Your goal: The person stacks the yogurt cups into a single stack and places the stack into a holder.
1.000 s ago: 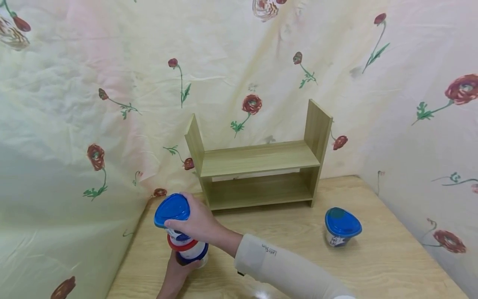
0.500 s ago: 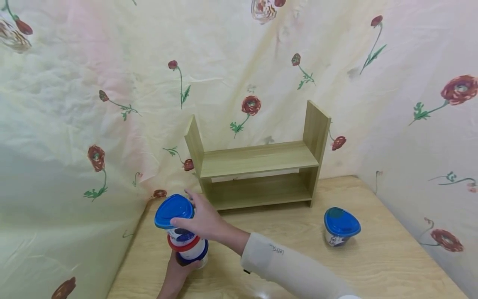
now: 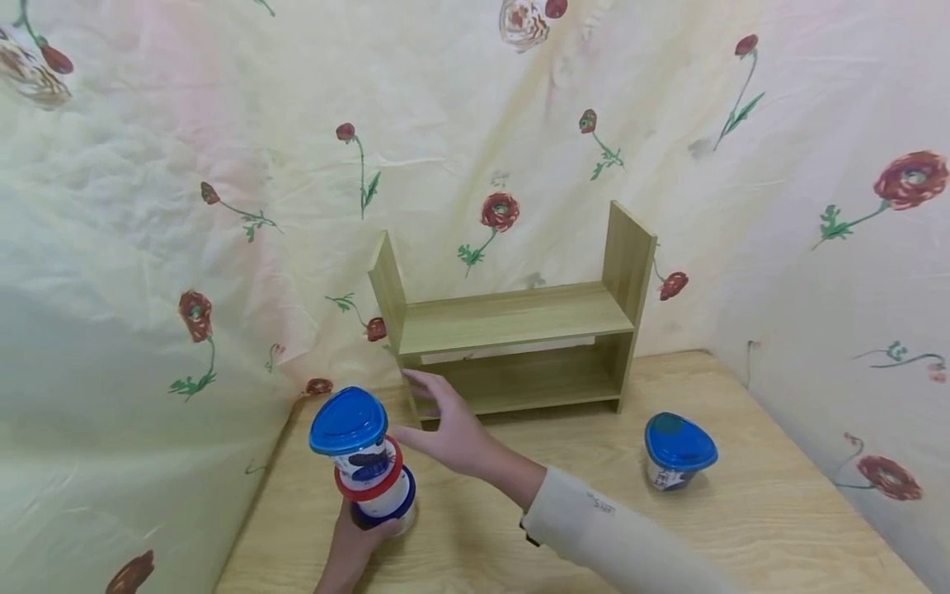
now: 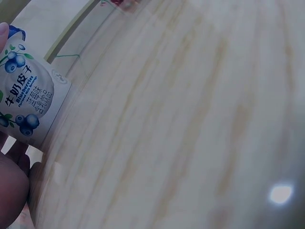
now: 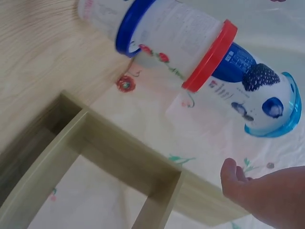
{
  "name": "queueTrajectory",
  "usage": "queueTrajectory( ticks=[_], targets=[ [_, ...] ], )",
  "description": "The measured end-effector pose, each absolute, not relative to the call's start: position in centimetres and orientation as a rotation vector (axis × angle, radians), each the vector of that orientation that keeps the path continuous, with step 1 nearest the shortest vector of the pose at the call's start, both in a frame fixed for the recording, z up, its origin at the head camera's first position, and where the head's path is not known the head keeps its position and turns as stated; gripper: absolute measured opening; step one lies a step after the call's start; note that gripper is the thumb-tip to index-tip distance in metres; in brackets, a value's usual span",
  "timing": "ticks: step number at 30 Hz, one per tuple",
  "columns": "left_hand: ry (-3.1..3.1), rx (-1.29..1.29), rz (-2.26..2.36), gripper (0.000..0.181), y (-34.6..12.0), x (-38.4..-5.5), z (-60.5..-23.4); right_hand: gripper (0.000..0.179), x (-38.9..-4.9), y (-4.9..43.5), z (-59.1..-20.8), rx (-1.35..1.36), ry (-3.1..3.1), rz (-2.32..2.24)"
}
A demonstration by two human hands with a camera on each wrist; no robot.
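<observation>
Three yogurt tubs with berry pictures stand stacked at the left of the table. On top is a tub with a bright blue lid (image 3: 349, 421), under it a tub with a red lid (image 5: 212, 55). The lowest tub has a dark blue lid (image 5: 131, 26); my left hand (image 3: 352, 540) grips it near the table. In the left wrist view, blueberry print shows on a tub wall (image 4: 28, 90) beside my fingers. Just right of the top tub, my right hand (image 3: 454, 429) is spread and holds nothing; the right wrist view shows it apart from the stack.
A two-tier wooden shelf (image 3: 512, 320) stands at the back of the table, right of the stack. Another tub with a blue lid (image 3: 679, 444) sits on the right part of the wooden table (image 3: 564, 470). Flower-printed cloth (image 3: 445, 107) hangs behind and at both sides.
My right hand has let go of the top tub and drawn away to the right. The stack stays in place, and my left hand keeps its grip on the lowest tub.
</observation>
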State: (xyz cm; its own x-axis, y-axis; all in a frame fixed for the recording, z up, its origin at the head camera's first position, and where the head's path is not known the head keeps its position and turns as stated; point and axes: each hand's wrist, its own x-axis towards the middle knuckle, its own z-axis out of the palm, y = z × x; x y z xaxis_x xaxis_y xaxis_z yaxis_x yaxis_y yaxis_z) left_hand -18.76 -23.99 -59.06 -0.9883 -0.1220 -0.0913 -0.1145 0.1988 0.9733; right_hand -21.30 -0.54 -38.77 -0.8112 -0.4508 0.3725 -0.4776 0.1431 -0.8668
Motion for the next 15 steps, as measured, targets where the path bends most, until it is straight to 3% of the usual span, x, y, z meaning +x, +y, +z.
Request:
queueTrajectory(
  ticks=[15],
  targets=[
    [-2.413, 0.250, -1.983, 0.112, -23.9, -18.6, -59.0, 0.066, -21.2, 8.8, -41.0, 1.091, -2.258, 1.770]
  ],
)
